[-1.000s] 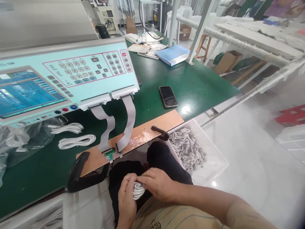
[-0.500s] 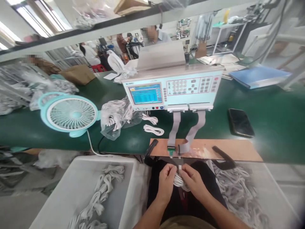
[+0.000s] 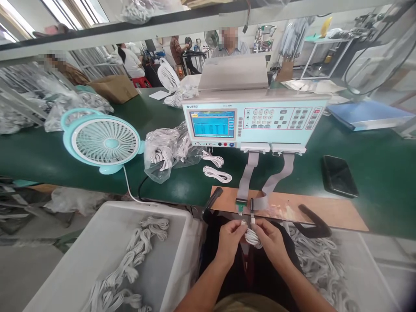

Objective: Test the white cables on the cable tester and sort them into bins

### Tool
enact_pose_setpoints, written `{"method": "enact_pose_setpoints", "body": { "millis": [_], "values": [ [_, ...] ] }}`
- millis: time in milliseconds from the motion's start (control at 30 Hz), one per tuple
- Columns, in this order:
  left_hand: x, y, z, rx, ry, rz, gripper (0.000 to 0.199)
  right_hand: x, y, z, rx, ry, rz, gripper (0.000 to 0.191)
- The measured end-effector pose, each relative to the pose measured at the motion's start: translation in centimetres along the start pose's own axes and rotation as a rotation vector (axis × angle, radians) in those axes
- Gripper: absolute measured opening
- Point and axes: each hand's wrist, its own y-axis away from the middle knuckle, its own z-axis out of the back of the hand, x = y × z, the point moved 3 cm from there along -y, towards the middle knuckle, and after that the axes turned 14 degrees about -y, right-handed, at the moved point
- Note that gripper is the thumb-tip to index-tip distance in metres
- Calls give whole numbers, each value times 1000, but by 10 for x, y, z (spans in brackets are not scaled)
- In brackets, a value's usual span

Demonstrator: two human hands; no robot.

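A coiled white cable (image 3: 252, 237) hangs between my two hands. My left hand (image 3: 230, 240) is closed in a pinch on one end of it, just below the small green circuit board (image 3: 241, 206). With thumb and finger, my right hand (image 3: 269, 238) grips the cable's other end, whose white plug (image 3: 253, 220) meets the black-housed connector (image 3: 251, 205); whether it is fully seated I cannot tell. Grey ribbon cables (image 3: 248, 177) run from both connectors up to the tester (image 3: 273, 119), whose screen is lit blue.
Two white cable coils (image 3: 217, 174) and a plastic bag of cables (image 3: 165, 151) lie left of the tester, beside a turquoise fan (image 3: 108, 141). A phone (image 3: 339, 175) is at right. White bins (image 3: 185, 234) with cables flank my legs. A co-worker (image 3: 231, 45) sits behind the tester.
Both hands have moved up to the connectors with the cable; the right hand's white plug now meets the black-housed one. The view has shifted slightly.
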Motion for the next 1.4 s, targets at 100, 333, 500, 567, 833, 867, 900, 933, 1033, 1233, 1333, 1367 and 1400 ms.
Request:
{"method": "enact_pose_setpoints", "body": {
  "millis": [100, 333, 500, 567, 833, 867, 900, 933, 1033, 1233, 1333, 1367, 1400],
  "values": [
    [-1, -1, 1, 20, -57, -37, 25, 3, -2, 1, 36, 18, -3, 30],
    [-9, -4, 8, 81, -252, -81, 28, 11, -3, -2, 38, -36, -82, 36],
    [-22, -5, 16, 141, -439, -217, 31, 7, -1, -9, -7, -232, -233, 36],
    [-25, -7, 18, 94, -446, -255, 30, 5, -1, -10, -46, -303, -263, 34],
    [-23, -10, 11, -88, -345, -193, 28, 3, -5, -5, 10, -253, -223, 34],
    [-22, -9, 10, -106, -315, -183, 28, 3, -5, -4, 12, -253, -221, 32],
    [-20, -9, 8, -123, -280, -170, 29, 2, -5, -4, 13, -253, -223, 31],
    [-19, -8, 6, -137, -243, -155, 29, 1, -5, -4, 10, -254, -226, 30],
    [-14, -6, 2, -155, -163, -120, 31, -2, -6, -3, 3, -245, -237, 30],
    [-18, -7, 3, -168, -206, -197, 30, -4, -7, 0, -17, -265, -265, 32],
    [-20, -5, 3, -176, -201, -229, 31, -3, -6, -1, -4, -274, -268, 29],
    [-20, -5, 3, -182, -188, -227, 30, -3, -6, -2, -3, -272, -266, 29],
    [-20, -4, 3, -188, -168, -220, 28, -2, -6, -2, -5, -270, -260, 28]
  ]
}}
